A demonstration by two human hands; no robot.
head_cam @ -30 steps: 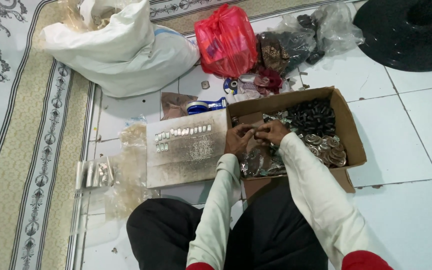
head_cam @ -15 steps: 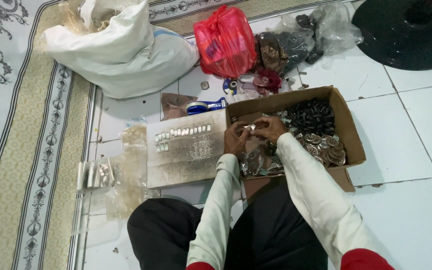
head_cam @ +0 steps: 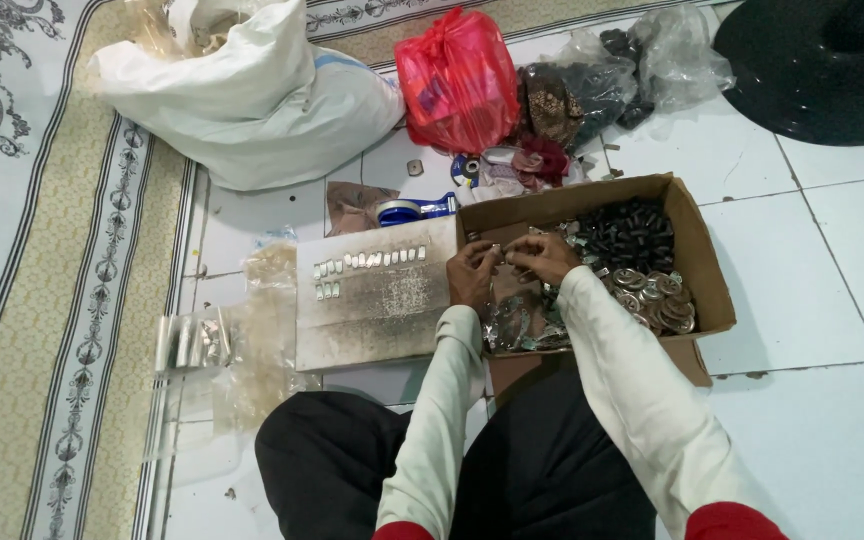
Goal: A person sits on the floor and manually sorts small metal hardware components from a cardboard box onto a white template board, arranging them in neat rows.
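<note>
My left hand (head_cam: 472, 273) and my right hand (head_cam: 544, 257) meet over the near left part of an open cardboard box (head_cam: 697, 262). Their fingertips pinch a small shiny metal piece (head_cam: 501, 253) between them. The box holds a heap of dark round parts (head_cam: 630, 233) at the back and silvery round parts (head_cam: 656, 298) on the right. Shiny foil-like pieces (head_cam: 514, 325) lie under my wrists. Left of the box, a flat grey board (head_cam: 377, 300) carries a row of several small pale metal pieces (head_cam: 372, 260).
A white sack (head_cam: 252, 100), a red plastic bag (head_cam: 457, 80), clear bags of dark items (head_cam: 612, 75) and a blue tape dispenser (head_cam: 412, 210) lie beyond the box. Clear plastic packets (head_cam: 202, 345) lie left of the board. A patterned rug (head_cam: 42, 280) borders the left; a black round object (head_cam: 822, 65) lies top right.
My hands have stayed together over the box, with only small finger movements. The camera view shifted slightly.
</note>
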